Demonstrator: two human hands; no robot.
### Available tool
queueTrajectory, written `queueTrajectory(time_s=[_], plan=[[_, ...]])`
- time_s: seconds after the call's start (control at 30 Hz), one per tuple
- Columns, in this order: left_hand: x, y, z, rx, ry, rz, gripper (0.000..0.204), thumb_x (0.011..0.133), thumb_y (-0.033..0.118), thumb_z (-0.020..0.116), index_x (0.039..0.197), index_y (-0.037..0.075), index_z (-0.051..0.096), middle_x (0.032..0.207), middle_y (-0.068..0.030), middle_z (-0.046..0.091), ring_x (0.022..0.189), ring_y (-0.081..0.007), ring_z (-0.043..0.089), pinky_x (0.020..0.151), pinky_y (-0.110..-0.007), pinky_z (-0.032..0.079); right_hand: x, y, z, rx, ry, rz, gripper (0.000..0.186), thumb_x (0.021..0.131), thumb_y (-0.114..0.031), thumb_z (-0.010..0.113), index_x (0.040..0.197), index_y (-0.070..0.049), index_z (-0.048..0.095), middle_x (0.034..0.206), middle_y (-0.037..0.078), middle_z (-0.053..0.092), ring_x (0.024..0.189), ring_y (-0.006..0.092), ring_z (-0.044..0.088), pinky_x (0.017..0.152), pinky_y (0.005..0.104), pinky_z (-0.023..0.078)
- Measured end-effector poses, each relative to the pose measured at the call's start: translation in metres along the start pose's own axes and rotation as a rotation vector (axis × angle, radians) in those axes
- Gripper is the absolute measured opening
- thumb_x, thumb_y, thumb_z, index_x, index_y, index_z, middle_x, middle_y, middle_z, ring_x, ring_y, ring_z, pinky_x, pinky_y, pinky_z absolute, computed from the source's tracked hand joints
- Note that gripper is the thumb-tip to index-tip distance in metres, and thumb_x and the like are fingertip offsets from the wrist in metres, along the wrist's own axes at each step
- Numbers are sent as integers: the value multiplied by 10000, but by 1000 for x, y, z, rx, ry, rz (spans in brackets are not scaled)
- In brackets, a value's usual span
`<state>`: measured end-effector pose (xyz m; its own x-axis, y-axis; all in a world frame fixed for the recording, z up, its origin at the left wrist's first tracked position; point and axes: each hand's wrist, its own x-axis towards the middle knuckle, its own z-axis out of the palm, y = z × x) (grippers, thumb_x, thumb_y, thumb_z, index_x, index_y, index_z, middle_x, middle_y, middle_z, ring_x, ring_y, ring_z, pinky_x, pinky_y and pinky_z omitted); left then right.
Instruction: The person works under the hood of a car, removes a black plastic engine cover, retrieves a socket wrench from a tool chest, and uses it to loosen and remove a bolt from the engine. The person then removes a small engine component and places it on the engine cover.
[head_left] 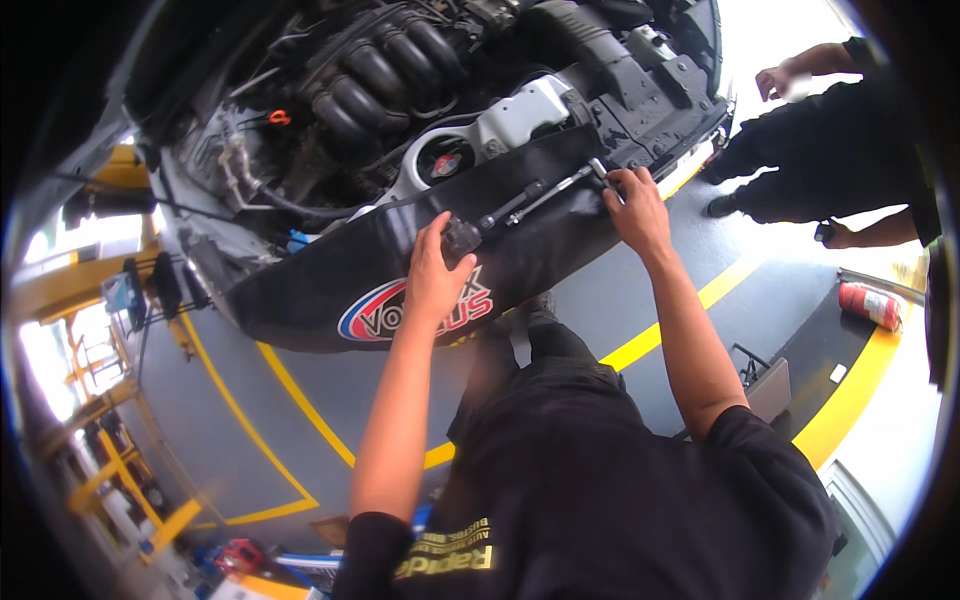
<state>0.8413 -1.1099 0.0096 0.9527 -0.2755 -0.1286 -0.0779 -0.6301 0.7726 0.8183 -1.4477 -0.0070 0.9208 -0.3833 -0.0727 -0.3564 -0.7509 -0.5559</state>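
My left hand [437,278] grips the blocky head of a dark part with a long stem, which looks like an ignition coil [463,238]. Its stem points right, along the black fender cover [300,300] draped over the car's front edge. Beside it lies a silver ratchet with a long extension [550,196], the extension's free end toward the coil. At the ratchet's other end, the fingers of my right hand [640,212] are closed on the handle, partly hiding it.
Beyond the cover is the open engine bay, with a black intake manifold [385,80] and a radiator cap [445,163]. Another person in dark clothes [830,150] stands at right, near a red fire extinguisher [870,305]. Yellow lines [300,400] mark the grey floor.
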Motion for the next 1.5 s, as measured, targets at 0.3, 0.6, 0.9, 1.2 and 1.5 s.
queueTrajectory(time_s=[0.3, 0.6, 0.9, 1.2, 1.5], plan=[[-92, -22, -66, -222, 146, -200, 543, 919, 76, 707, 1434, 79, 535, 1305, -111, 656, 1128, -239, 656, 943, -358, 521, -7, -21, 2, -13, 83, -118, 293, 931, -235, 683, 1185, -90, 703, 1087, 131, 639, 1099, 343, 619, 942, 450, 513], [-355, -218, -133, -304, 312, -573, 380, 986, 161, 669, 1327, 2, 614, 1244, -169, 686, 1127, -250, 662, 978, -384, 521, -108, -212, 48, 110, 121, -570, 217, 899, -98, 690, 1115, -82, 713, 1047, 134, 656, 1067, 364, 626, 937, 449, 513], [-694, -415, -160, -434, 426, -1040, 339, 939, 109, 666, 1257, -5, 632, 867, -84, 682, 719, -167, 632, 596, -315, 525, -285, -481, 160, 468, -283, -938, 163, 910, -114, 667, 1064, -72, 700, 995, 108, 642, 1009, 324, 632, 863, 437, 535], [-756, -520, -278, -744, 896, -1159, 373, 950, 114, 672, 1284, -47, 633, 1064, -137, 707, 859, -190, 678, 713, -283, 543, -368, -668, 285, 220, -721, -856, 263, 971, -122, 615, 1213, -78, 709, 1149, 120, 704, 1038, 299, 687, 916, 394, 544], [-770, -602, -357, -810, 1161, -1357, 387, 933, 285, 713, 1234, 44, 684, 1210, -180, 716, 1127, -332, 677, 959, -446, 527, -436, -959, 521, 148, -885, -1176, 243, 1016, -117, 593, 1204, 2, 692, 1060, 61, 705, 966, 151, 654, 878, 284, 510]])
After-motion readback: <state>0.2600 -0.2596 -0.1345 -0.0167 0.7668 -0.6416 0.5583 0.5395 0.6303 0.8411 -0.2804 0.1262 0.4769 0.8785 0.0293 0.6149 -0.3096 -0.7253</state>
